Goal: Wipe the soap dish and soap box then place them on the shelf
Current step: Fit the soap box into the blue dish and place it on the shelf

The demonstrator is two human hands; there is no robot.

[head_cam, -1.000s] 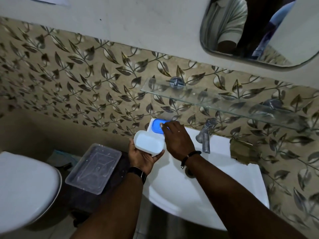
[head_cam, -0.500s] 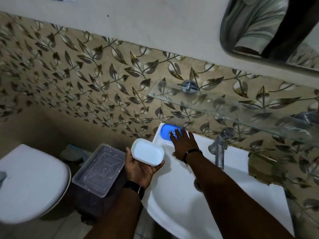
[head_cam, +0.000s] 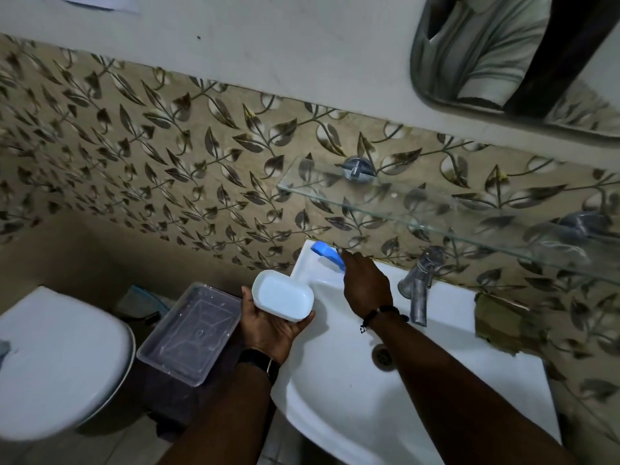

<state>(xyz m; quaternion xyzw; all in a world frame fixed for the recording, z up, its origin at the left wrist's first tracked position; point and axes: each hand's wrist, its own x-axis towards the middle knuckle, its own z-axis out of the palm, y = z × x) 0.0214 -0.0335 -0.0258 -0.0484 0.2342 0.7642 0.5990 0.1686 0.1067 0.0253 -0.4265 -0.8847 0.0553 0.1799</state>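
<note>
since the earlier frame, the blue plastic soap box [head_cam: 327, 252] has tipped up off the back left corner of the white ceramic sink [head_cam: 352, 391]; half a second ago it lay flat there under my fingertips. now my right hand [head_cam: 365, 286] has its fingers closed on the box's near end, and the box stands tilted, its far end up against the leaf-patterned wall tiles [head_cam: 161, 169]. whether its lower edge touches the sink rim i cannot tell.

my left hand [head_cam: 271, 325] is cupped, palm up, around the white oval plastic soap dish [head_cam: 282, 299], fingers curled under it and thumb at its left side. it sits open side up, held over the sink's left edge, just beside the right hand.

above the sink, the clear glass shelf [head_cam: 436, 209] runs along the wall on metal brackets, with nothing of the task's on it. the chrome tap [head_cam: 419, 286] stands just right of my right wrist. left of the sink a clear rectangular plastic container [head_cam: 191, 333] rests on a dark stand, and the white toilet lid [head_cam: 57, 364] lies further left.
</note>
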